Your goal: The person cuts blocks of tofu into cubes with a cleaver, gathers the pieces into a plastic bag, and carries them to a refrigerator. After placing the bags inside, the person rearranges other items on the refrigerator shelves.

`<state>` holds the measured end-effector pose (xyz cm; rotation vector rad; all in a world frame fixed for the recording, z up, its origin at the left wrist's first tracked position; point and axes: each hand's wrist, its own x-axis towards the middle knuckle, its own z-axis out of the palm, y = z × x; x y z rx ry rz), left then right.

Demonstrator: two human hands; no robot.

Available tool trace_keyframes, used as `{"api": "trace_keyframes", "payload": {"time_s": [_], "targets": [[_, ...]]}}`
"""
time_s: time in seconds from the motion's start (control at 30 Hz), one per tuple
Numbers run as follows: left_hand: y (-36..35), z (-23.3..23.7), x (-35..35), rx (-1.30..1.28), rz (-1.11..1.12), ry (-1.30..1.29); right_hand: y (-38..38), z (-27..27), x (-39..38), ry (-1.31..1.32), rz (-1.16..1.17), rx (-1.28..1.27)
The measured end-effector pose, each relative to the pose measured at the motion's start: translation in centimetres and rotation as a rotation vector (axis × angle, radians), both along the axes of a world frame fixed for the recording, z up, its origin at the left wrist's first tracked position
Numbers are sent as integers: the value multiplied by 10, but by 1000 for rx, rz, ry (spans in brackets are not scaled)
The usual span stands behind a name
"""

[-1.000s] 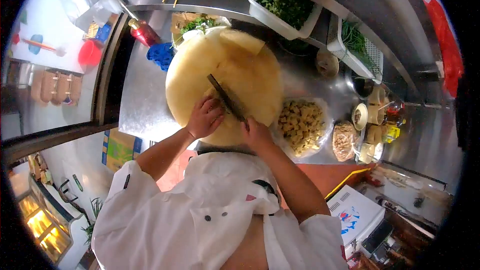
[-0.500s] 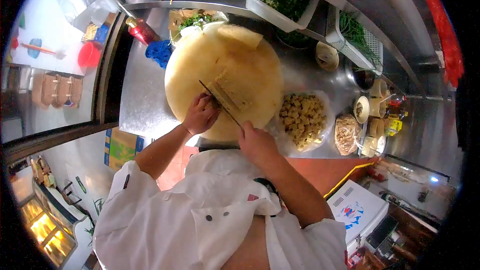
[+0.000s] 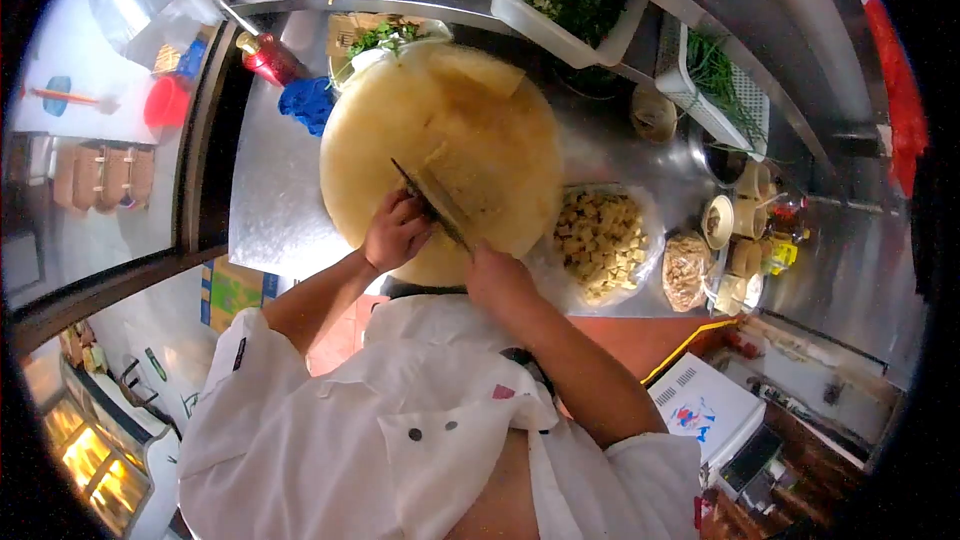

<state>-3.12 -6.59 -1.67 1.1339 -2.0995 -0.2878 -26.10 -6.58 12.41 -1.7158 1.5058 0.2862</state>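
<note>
A large round cutting block stands on the steel counter. My right hand is closed around the handle of a knife, whose blade slants up and left over the block. Beside the blade my left hand rests with its fingers curled; what lies beneath them is hidden. Beyond the blade is some pale chopped food, blurred in its details. A pale flat slab lies at the block's far edge. Right of the block sits a plastic bag of cubed pieces.
Another bag of food and small containers stand farther right. A white tub of chopped greens and a white basket of green stalks are at the back. A blue cloth and red bottle lie back left.
The view has shifted slightly. The knife and both hands have moved a little left, and less of the pale food shows beyond the blade. My right hand still grips the knife.
</note>
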Motion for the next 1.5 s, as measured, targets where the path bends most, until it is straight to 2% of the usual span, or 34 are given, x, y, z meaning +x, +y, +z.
{"api": "trace_keyframes", "payload": {"time_s": [0.1,0.27,0.33,0.4,0.47,0.67,0.77,0.97,1.1,1.17,1.27,1.4,1.5], "targets": [[0,-3,0,-9,7,9,-5,-5,10,-47,-19,-3],[-1,28,-2,15,16,45,-9,3,13,-72,-33,27],[1,29,-1,9,9,36,-2,25,3,-76,86,-11],[1,25,1,-15,-9,1,4,18,-1,-79,103,-57],[2,5,0,-19,-1,-23,14,-20,-1,-83,4,-124],[-3,21,-2,-73,-22,49,7,-22,8,-50,-70,37],[2,26,-4,-59,-11,47,27,-31,-6,-110,-125,-94],[4,12,-4,-54,-14,4,19,-64,-1,51,-72,-98],[5,36,-9,-34,58,-27,13,-49,-19,-192,-98,-209],[7,18,-6,-3,24,-145,22,-63,-29,-258,-151,-352],[6,26,4,46,-75,-222,23,-30,-30,-224,-241,-326],[-18,54,5,84,-136,-380,36,-17,-58,-301,-323,-386],[-55,59,-6,165,-256,-340,47,0,-77,-261,-386,-380]]}}
